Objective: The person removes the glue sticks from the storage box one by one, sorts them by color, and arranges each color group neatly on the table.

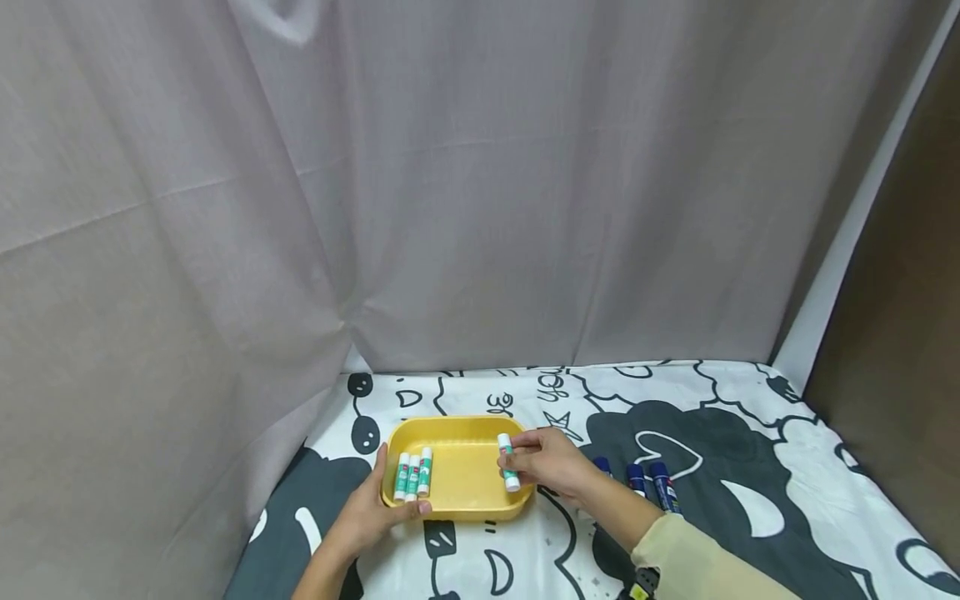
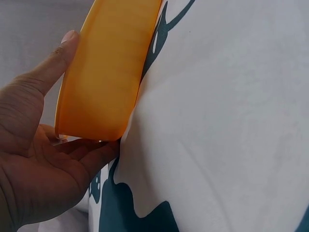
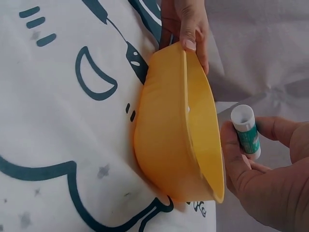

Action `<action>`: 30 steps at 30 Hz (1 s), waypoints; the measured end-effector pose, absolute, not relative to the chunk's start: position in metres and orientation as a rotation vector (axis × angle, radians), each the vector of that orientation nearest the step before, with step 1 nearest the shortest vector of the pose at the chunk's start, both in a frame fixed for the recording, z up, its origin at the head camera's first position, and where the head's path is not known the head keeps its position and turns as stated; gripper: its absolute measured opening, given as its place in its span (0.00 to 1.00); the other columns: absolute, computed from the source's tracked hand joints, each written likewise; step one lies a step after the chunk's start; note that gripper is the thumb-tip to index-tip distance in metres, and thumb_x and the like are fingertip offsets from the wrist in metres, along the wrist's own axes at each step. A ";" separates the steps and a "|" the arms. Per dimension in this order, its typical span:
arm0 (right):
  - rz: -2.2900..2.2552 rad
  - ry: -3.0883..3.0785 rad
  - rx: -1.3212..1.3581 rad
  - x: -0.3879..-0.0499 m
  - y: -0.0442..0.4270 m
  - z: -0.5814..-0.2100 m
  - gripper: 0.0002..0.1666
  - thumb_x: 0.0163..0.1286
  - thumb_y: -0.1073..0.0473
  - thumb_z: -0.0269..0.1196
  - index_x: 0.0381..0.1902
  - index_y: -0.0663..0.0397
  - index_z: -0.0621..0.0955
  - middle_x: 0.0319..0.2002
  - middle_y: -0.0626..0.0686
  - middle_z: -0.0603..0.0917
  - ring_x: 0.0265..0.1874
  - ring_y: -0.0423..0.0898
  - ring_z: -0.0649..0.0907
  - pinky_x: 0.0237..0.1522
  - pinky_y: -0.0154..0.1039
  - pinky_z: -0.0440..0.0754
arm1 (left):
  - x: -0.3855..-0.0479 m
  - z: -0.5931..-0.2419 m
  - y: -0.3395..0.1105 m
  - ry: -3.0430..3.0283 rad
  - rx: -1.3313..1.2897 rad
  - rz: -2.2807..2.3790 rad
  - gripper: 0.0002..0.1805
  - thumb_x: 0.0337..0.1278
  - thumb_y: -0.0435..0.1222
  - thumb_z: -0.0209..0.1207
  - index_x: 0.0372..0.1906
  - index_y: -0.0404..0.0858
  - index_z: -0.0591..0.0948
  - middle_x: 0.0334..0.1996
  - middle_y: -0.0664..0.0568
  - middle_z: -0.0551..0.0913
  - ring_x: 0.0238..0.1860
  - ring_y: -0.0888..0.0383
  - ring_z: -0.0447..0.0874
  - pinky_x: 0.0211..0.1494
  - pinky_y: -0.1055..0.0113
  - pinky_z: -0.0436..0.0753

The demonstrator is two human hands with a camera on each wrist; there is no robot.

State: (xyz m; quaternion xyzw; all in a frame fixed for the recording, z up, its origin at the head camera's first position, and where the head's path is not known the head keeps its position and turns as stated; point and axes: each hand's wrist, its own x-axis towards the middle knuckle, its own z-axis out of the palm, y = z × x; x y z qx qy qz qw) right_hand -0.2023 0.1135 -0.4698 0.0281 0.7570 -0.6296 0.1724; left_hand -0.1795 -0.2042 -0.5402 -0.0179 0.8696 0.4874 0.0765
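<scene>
A yellow plastic tray [image 1: 472, 510] sits on the patterned cloth. My left hand [image 1: 369, 510] grips its left end, the thumb on the near rim and the fingers round the side; the left wrist view shows that hand [image 2: 53, 145] against the tray's outer wall [image 2: 104, 72]. Inside the tray's left end lie three white-and-green glue sticks [image 1: 413, 477], side by side. Over the right end, my right hand [image 1: 555, 462] pinches another glue stick [image 1: 508, 462] between thumb and fingers. In the right wrist view, this glue stick [image 3: 247, 133] is held clear of the tray wall [image 3: 164, 121].
Several dark blue tubes [image 1: 663, 487] lie on the cloth to the right, partly behind my right forearm. The black-and-white cloth [image 1: 465, 567] spreads under everything. A grey curtain [image 1: 480, 250] hangs behind, and a brown panel [image 1: 900, 333] stands at right.
</scene>
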 end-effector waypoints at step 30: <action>-1.666 2.301 0.216 -0.170 0.157 -0.473 0.26 0.70 0.63 0.79 0.61 0.69 0.85 0.45 0.56 0.93 0.40 0.46 0.92 0.45 0.46 0.95 | -0.181 -0.539 -0.201 2.623 -0.071 1.431 0.79 0.46 0.50 0.88 0.92 0.38 0.44 0.83 0.25 0.65 0.80 0.30 0.70 0.83 0.30 0.67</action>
